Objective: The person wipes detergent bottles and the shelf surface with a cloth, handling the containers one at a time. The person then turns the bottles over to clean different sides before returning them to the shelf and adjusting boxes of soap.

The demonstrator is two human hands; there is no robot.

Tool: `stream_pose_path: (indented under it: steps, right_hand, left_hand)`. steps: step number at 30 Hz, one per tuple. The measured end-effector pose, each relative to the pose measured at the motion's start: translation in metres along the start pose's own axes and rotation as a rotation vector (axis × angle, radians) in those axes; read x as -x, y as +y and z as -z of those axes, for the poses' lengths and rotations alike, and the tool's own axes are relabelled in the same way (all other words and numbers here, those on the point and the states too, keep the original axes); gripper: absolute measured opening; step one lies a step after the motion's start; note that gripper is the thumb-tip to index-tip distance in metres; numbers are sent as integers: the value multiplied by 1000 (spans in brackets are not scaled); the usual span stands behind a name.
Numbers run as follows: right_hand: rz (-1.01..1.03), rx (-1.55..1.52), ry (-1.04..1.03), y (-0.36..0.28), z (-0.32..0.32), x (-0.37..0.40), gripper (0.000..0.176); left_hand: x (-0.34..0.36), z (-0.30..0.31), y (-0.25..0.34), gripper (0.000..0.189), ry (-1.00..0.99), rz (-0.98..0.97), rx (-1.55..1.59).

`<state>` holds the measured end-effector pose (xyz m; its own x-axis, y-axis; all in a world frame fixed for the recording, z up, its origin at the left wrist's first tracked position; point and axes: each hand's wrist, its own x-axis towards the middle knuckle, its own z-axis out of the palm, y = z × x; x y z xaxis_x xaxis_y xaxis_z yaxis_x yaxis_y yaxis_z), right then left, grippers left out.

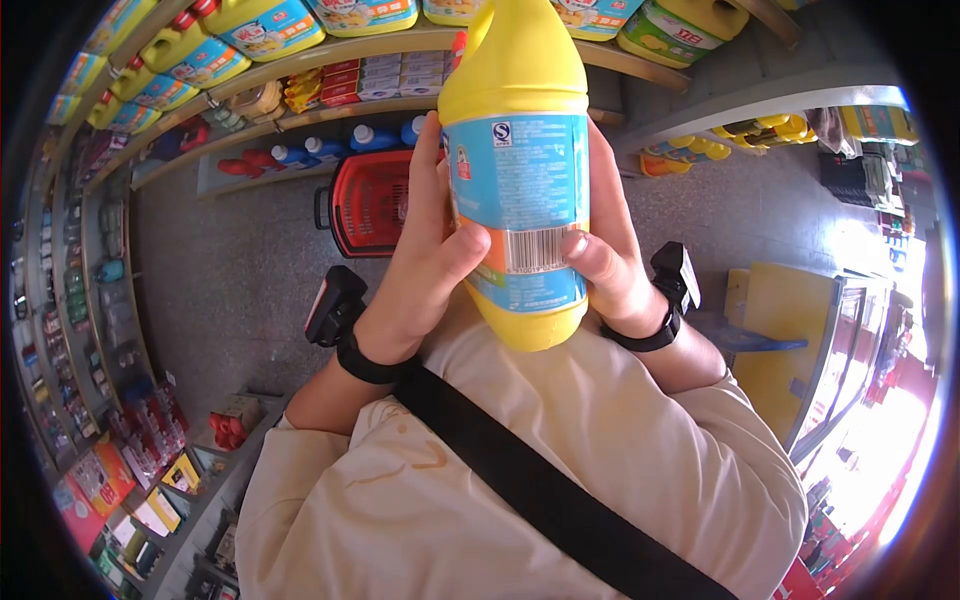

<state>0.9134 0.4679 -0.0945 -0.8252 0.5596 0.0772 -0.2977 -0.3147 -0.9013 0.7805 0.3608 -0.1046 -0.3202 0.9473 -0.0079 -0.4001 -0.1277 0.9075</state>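
Note:
A large yellow bottle (520, 190) with a blue label is held upright in front of my chest, its back label and barcode facing me. My left hand (425, 250) grips its left side, the thumb beside the barcode. On the right side my right hand (612, 240) is closed round it, its thumb on the barcode's right end. The fingers of both hands are partly hidden behind the bottle. Each wrist wears a black strap with a device.
A red basket (370, 200) stands on the grey floor (240, 270) beyond my left hand. Shelves (330, 50) ahead hold similar yellow bottles, boxes and blue bottles. More goods line the left, and a yellow panel (780, 340) stands at the right.

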Motion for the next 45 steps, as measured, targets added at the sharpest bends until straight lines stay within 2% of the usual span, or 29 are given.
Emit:
stream_pose_path:
  steps: [25,45]
  right_hand:
    - [7,21,16,1,2,2,111]
    - [7,-21,14,3,3,-2,109]
  left_hand:
    - [-1,0,-3,107,2,34,20]
    - [-5,1,0,110,20,29,-3]
